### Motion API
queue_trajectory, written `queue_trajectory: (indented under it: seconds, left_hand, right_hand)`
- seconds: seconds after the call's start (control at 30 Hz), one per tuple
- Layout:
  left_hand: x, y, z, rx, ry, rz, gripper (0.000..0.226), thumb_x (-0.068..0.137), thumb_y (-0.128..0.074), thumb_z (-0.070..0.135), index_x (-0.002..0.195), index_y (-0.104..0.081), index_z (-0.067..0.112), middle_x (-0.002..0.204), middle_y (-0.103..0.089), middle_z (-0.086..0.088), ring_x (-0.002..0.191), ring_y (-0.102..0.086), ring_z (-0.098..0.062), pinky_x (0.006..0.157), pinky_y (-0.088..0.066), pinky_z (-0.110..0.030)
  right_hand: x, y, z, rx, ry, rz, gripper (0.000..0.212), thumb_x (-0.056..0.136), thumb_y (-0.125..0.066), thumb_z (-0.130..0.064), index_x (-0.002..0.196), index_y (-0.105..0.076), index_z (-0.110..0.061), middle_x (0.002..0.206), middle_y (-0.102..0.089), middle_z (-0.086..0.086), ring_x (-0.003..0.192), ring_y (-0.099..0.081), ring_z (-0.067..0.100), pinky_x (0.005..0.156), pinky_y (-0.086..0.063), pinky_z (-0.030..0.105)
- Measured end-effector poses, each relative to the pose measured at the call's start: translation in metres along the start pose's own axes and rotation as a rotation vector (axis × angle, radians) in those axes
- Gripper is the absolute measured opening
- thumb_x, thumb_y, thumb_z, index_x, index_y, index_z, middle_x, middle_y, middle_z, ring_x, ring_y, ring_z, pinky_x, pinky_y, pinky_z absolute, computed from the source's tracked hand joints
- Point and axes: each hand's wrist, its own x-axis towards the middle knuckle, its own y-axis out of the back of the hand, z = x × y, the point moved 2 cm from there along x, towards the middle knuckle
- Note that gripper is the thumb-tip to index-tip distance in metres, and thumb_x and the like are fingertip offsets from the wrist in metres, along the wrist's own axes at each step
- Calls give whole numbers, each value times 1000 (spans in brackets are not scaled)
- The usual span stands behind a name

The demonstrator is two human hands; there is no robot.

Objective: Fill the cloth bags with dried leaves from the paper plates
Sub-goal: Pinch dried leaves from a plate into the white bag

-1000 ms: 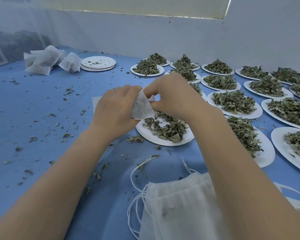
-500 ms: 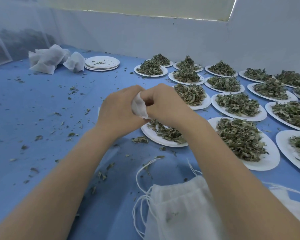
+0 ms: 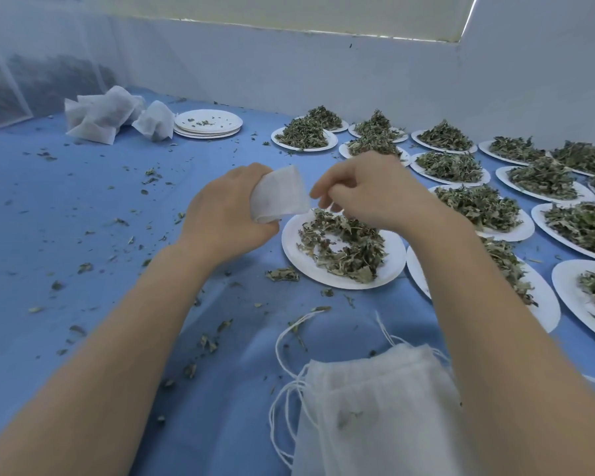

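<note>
Right hand [image 3: 368,197] now apart — fingers [image 3: 323,194] curled

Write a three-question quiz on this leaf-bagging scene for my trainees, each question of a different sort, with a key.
1. True or false: the left hand grips a small cloth bag.
2. The nearest plate under the right hand is: A empty, B partly emptied, C heaped high.
3. Fill in: the stack of used plates lies beside the filled ___.

Key: 1 true; 2 B; 3 bags.
</note>
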Motion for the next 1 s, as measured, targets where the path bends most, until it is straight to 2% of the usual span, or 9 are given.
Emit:
queue_trajectory:
  seconds: [0.13, 0.23, 0.37, 0.43, 0.53, 0.7, 0.77, 0.9, 1.0]
  left_hand:
    - [1, -2, -2, 68, 18, -20, 48, 73, -68, 22, 118, -52, 20, 111, -58, -3, 98, -53, -29, 73, -38, -31]
    - [1, -1, -4, 86, 44, -13, 48, 74, -67, 22, 119, -51, 20, 113, -57, -4, 98, -53, -30, 74, -39, -33]
    - [2, 0, -5, 91, 62, -10, 48, 73, -68, 24, 118, -51, 21, 112, -58, -4, 97, -53, -29, 75, -41, -34]
    - [2, -1, -5, 75, 67, -19, 47, 73, -67, 24, 118, -51, 22, 110, -57, -3, 94, -52, -27, 74, -40, -33]
    - [2, -3, -5, 36, 75, -41, 45, 73, -67, 24, 115, -52, 22, 107, -58, -1, 87, -46, -20, 72, -37, -31]
    - [1, -4, -5, 41, 54, -58, 45, 73, -67, 24, 116, -54, 23, 107, -59, -1, 92, -52, -23, 72, -39, -31]
    - [1, -4, -5, 43, 51, -57, 45, 73, -67, 24, 116, -54, 23, 106, -59, -1, 92, -52, -24, 72, -39, -32]
    - [1, -5, -5, 48, 46, -66, 46, 73, -67, 25, 117, -53, 23, 106, -58, -1, 91, -50, -23, 72, -38, -31]
    - [1, -5, -6, 68, 43, -75, 45, 73, -66, 25, 116, -53, 22, 105, -58, -1, 93, -51, -24, 72, -38, -30]
  right_hand:
    - [3, -28, -2, -268, -36, -237, 42, 93, -36, -7, 121, -60, -25, 111, -56, -6, 94, -53, 15, 74, -38, 22]
    - [4, -40, -2, -382, -27, -290, 46, 91, -35, -3, 127, -58, -23, 129, -57, 1, 113, -52, 20, 85, -42, 26]
    - [3, -35, 0, -380, -31, -303, 41, 90, -37, -3, 108, -69, -23, 120, -63, 0, 104, -57, 20, 83, -47, 27]
    - [2, -26, 4, -282, -50, -279, 38, 93, -39, -9, 110, -67, -28, 120, -62, -4, 104, -58, 17, 86, -48, 28]
    - [2, -17, 10, -251, -46, -283, 31, 90, -51, -19, 117, -64, -29, 115, -62, -7, 95, -56, 11, 76, -41, 22]
    - [-3, -25, 11, -381, -68, -498, 52, 79, -65, -24, 129, -53, -35, 109, -53, -14, 91, -54, 8, 71, -38, 24]
    - [-1, -29, 12, -395, -36, -455, 48, 77, -66, -21, 121, -59, -37, 108, -52, -12, 95, -56, 11, 70, -40, 24]
    - [3, -34, 14, -327, 10, -267, 25, 74, -72, -21, 96, -73, -31, 73, -53, -19, 69, -53, 1, 53, -39, 15]
    - [6, -40, 14, -356, 70, -197, 16, 76, -72, -20, 91, -76, -25, 61, -50, -20, 60, -51, 3, 48, -36, 7]
